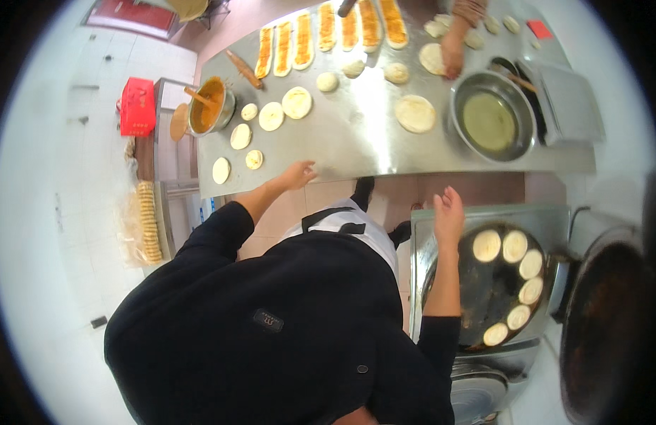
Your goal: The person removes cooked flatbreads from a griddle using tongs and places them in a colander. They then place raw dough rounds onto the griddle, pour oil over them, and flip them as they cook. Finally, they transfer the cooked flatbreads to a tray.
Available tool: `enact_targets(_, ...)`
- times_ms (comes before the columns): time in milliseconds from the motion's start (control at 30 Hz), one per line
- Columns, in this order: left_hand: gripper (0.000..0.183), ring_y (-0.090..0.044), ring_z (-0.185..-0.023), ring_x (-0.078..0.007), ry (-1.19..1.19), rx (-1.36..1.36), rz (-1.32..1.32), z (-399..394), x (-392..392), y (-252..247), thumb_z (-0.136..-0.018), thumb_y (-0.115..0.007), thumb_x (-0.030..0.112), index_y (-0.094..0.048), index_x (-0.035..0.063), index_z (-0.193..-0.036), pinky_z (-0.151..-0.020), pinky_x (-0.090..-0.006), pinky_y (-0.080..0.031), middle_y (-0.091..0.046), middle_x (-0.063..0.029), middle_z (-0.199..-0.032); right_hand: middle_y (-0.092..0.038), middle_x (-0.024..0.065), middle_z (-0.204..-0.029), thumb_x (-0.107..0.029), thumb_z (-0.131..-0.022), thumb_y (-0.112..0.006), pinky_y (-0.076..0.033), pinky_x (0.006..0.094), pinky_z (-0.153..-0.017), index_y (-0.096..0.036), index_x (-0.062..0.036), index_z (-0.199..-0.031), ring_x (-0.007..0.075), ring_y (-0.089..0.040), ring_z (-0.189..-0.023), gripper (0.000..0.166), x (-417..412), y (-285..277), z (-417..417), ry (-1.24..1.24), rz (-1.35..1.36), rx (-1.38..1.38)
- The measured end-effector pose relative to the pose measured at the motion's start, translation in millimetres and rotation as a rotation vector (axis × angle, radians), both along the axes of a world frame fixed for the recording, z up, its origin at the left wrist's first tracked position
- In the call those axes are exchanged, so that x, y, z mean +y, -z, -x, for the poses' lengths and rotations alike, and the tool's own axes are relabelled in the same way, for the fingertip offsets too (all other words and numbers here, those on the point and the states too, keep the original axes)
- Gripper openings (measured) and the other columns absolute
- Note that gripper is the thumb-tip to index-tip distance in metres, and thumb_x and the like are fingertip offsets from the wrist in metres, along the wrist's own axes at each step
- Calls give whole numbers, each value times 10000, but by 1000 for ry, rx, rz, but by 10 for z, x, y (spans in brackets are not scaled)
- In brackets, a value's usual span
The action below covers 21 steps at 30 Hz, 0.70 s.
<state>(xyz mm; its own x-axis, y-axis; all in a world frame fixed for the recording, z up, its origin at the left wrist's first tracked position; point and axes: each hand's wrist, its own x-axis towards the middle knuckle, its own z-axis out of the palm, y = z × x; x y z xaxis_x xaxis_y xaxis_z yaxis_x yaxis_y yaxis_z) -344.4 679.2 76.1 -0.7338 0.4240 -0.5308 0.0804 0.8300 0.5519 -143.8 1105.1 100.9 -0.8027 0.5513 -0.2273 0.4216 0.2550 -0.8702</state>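
Note:
My left hand (300,175) is over the front edge of the steel table (354,143), fingers loosely bent and holding nothing. Nearest to it lies a small dough disc (254,159), with more flat rounds such as a larger dough disc (271,116) behind. My right hand (449,212), empty with fingers partly curled, is raised between the table and a round black griddle (482,297). Several flat dough rounds, one of them a pale disc (487,246), form an arc along the griddle's right side. Another dough disc (415,113) lies on the table's right half.
Dough strips with orange paste (304,40) line the far edge, near a wooden rolling pin (245,69). A pot of orange paste (208,109) stands left, a steel bowl of yellowish liquid (490,119) right. Another person's hand (451,56) touches dough. A large dark round pan (604,324) is far right.

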Motion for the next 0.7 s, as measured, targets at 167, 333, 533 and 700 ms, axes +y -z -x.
enact_targets(167,501,-672,-927,-335,-125,165,-15,1114,-294,157,-884,-639,267,-559,-37,-1274,-854,-407,-516,-695,-211,-1016,-546,266,-1284,-292,-836,-703,-406,446,-1024,-514,66,-1277,393,-516,-1213,598,-273,210,1424,-196,-352,-118)
enact_targets(333,533,-528,-1185,-394,-117,452,8,2261,-160,224,-853,-645,182,-492,-15,-1324,-1005,-432,-437,-526,-253,-1314,-520,261,-1293,-273,-794,-723,-421,459,-1002,-496,42,-1290,401,-521,-1177,630,37,512,2424,-113,-614,-270)
enact_targets(533,558,-493,-1185,-396,157,494,70,2671,-197,541,-821,-655,120,-467,48,-1341,-997,-469,-440,-513,-203,-1277,-665,243,-1056,-309,-699,-771,-507,425,-866,-623,54,-1098,383,-644,-967,559,160,613,2975,-200,-547,-514)
enact_targets(700,425,-543,-1064,-388,251,377,148,2902,-163,358,-801,-686,154,-580,10,-1186,-921,-448,-466,-572,-198,-1103,-682,232,-972,-312,-690,-795,-516,421,-803,-648,12,-993,373,-666,-900,467,168,545,3024,-356,-470,-449)
